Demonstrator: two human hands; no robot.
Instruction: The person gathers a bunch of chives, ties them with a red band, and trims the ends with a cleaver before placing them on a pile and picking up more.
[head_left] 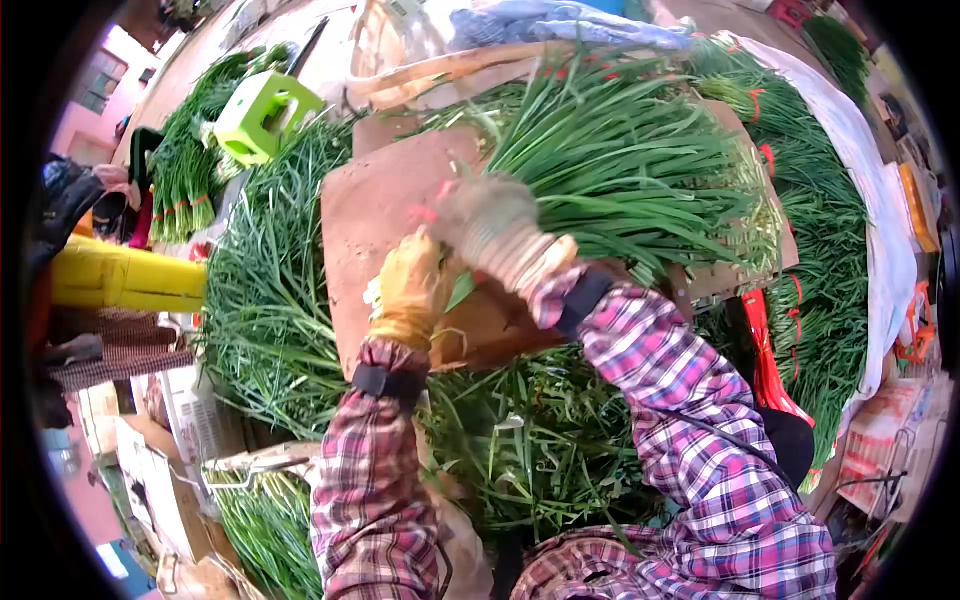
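Note:
My left hand point(408, 285), in a yellowish work glove, is closed over the near part of a brown board point(385, 195). Pale stem ends show at its left side and a green blade at its right, from a small bunch of garlic chives point(462, 291) in its grip. My right hand point(492, 218), in a greyish glove, is smeared by motion just above and right of the left one. Small red bits show by its fingertips; I cannot tell what they are. A large loose pile of garlic chives point(620, 160) lies right beside it on the board.
Chives bundled with red ties point(815, 250) line the right side on a white sheet point(890, 250). Loose greens point(270, 270) lie left; cut leaves point(540, 430) lie below my arms. A green stool point(262, 118) stands upper left, and red ties point(765, 350) hang at right.

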